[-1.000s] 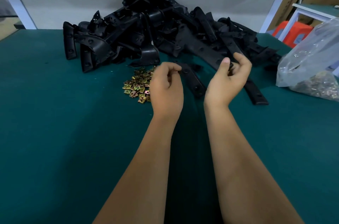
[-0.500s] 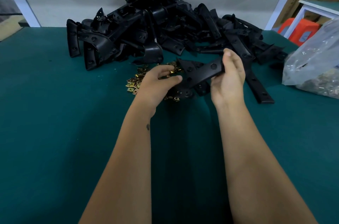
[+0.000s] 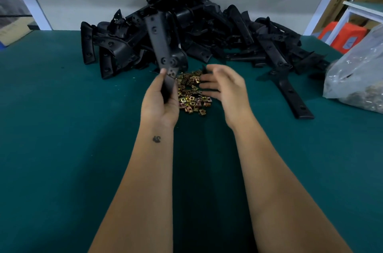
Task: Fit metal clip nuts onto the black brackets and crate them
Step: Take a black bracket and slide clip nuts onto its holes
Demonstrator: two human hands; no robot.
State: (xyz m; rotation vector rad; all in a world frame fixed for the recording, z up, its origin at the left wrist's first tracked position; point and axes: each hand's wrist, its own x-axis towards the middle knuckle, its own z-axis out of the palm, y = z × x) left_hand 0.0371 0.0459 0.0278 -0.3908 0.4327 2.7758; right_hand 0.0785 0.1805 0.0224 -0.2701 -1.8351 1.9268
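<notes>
Head view: left hand [image 3: 160,100] grips lower end of black bracket [image 3: 160,45], bracket standing upright above palm. Right hand [image 3: 224,87] blurred, fingers relaxed and spread, holding nothing, hovering over clip nuts [image 3: 191,95] heaped on green worktop [image 3: 62,128]. Bracket pile [image 3: 207,33] behind; plastic bag [image 3: 358,78] at right.
</notes>
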